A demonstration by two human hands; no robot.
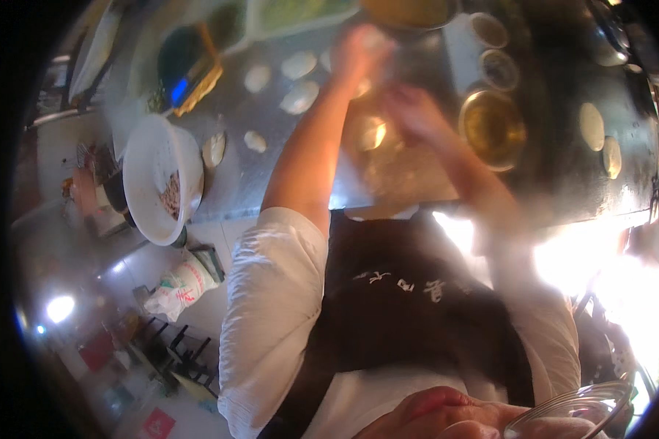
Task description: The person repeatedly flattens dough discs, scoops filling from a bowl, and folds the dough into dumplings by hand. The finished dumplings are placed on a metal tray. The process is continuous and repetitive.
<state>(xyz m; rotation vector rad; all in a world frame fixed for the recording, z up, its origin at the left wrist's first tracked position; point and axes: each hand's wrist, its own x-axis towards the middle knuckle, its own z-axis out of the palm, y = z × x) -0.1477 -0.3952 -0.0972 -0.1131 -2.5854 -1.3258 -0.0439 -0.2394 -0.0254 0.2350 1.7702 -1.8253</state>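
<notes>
Both my hands are blurred over an oily, shiny metal worktop [384,170]. My left hand [357,57] reaches farther out, with a pale lump, apparently a dough piece [374,39], at its fingers. My right hand [412,110] hovers lower and to the right, its fingers bunched; whether it holds anything is hidden by blur. Between them, partly covered by my left wrist, lies another dough piece [362,88]. Several flattened dough pieces [299,97] rest to the left of my left forearm. A bowl of golden oil [493,130] stands right of my right hand.
At the left edge is a white basin [189,159] holding minced filling [170,196]. Two small round containers [498,69] stand beyond the oil. On the dark griddle [571,181] lie two dough rounds [591,126]. Trays with greens [302,11] and a large bowl [409,11] line the far side.
</notes>
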